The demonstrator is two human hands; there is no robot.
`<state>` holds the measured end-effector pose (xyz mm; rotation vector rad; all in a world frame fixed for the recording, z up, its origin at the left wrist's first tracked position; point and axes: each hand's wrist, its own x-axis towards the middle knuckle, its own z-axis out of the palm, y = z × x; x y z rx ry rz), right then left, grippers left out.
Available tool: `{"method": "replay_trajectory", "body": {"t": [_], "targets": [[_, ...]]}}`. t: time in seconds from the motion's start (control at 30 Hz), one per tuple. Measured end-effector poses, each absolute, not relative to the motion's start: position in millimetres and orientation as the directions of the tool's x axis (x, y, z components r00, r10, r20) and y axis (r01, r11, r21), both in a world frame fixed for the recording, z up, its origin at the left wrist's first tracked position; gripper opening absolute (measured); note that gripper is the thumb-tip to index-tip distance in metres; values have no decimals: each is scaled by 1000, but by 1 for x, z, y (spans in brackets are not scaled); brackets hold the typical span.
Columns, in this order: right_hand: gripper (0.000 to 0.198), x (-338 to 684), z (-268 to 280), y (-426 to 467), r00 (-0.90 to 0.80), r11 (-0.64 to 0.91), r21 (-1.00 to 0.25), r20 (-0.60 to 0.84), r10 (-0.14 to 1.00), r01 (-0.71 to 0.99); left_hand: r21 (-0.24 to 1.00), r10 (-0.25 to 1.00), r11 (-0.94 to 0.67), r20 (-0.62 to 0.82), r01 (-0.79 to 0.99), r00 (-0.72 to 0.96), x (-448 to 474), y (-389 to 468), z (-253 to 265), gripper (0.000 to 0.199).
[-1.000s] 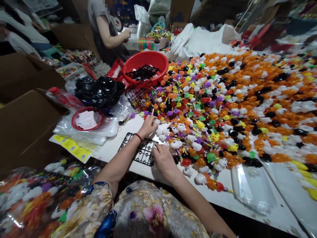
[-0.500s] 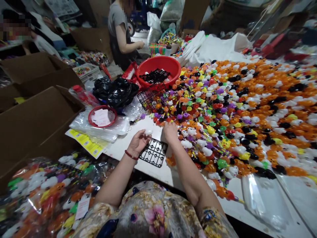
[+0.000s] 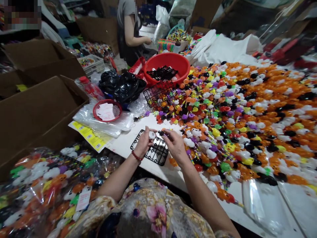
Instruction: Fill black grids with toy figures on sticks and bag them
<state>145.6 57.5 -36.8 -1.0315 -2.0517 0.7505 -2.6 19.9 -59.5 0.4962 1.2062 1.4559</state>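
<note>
My left hand (image 3: 144,144), with a red bead bracelet at the wrist, is closed on a small white plastic figure (image 3: 152,135). Close beside it, my right hand (image 3: 175,145) pinches a small dark piece (image 3: 162,133) whose exact kind I cannot make out. Under both hands a black plastic grid rack (image 3: 158,154) lies on the white tabletop (image 3: 119,144), partly hidden by my left hand. A big heap of colourful character toppers and pens (image 3: 223,122) spreads to the right of my right hand.
Behind stands a red basin (image 3: 182,62) holding black grids, with another grid rack (image 3: 158,94) leaning at its front. Left are a small red basket (image 3: 119,115) of paper slips, clear bags (image 3: 84,115), a cardboard box (image 3: 37,112) and bagged toys (image 3: 49,191). A person (image 3: 128,29) sits behind.
My right hand has come back from the heap's edge toward my left hand, now with a small dark piece in its fingers. The view has shifted slightly.
</note>
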Motion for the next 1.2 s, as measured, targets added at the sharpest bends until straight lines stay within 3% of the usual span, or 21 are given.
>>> {"method": "replay_trajectory", "body": {"t": [0.13,0.37,0.57,0.77,0.87,0.93,1.03,1.1,1.2], "targets": [[23,157,-31,42,-491,536,-751,325,808,386,983,912,144,-176,-114,-371,8,14,-61,66],[22,174,-29,39,-567,567,-718,291,771,403,961,935,95,4,261,-356,19,14,-54,58],[10,177,-34,24,-518,501,-765,259,815,405,951,949,87,11,297,-314,36,6,-53,55],[13,192,-33,11,-479,531,-748,324,816,398,934,984,67,-4,351,-176,46,3,-53,47],[18,219,-19,27,-339,562,-675,449,827,478,870,993,-8,66,493,-100,41,25,-51,32],[22,239,-10,44,-222,552,-576,543,810,603,758,995,-64,97,649,-16,38,44,-51,21],[27,256,-2,66,-113,452,-390,645,756,803,569,992,-101,0,816,123,42,66,-55,29],[30,251,-2,74,-148,421,-298,640,754,857,501,986,-104,-59,859,154,46,73,-60,25],[34,218,-9,79,-353,515,-253,485,800,819,497,992,-76,-51,865,116,46,69,-67,23]]}}
